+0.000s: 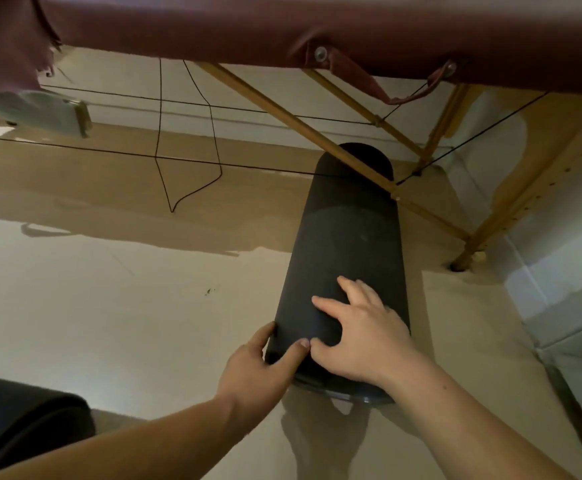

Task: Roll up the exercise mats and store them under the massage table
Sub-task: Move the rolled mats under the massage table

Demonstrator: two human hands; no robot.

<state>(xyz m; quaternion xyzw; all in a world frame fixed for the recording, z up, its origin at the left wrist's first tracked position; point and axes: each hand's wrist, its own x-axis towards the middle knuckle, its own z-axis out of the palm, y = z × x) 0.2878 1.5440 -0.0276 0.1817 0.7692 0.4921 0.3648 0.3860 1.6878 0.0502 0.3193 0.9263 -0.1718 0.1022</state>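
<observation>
Under both hands, rolled mat (348,244) lay on floor (109,289), far end beneath massage table (282,22). Left hand (258,372) gripped near end; right hand (359,337) pressed spread fingers on top. Judged light, spongy, prone to unrolling: hold near end, both sides.

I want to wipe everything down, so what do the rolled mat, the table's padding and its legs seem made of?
Rolled mat: probably foam or rubber, matte black, faintly scuffed, no shine. Table padding: likely vinyl or faux leather, maroon, slight sheen, creases near the rivets. Legs: wood, honey-coloured, seemingly varnished.
</observation>
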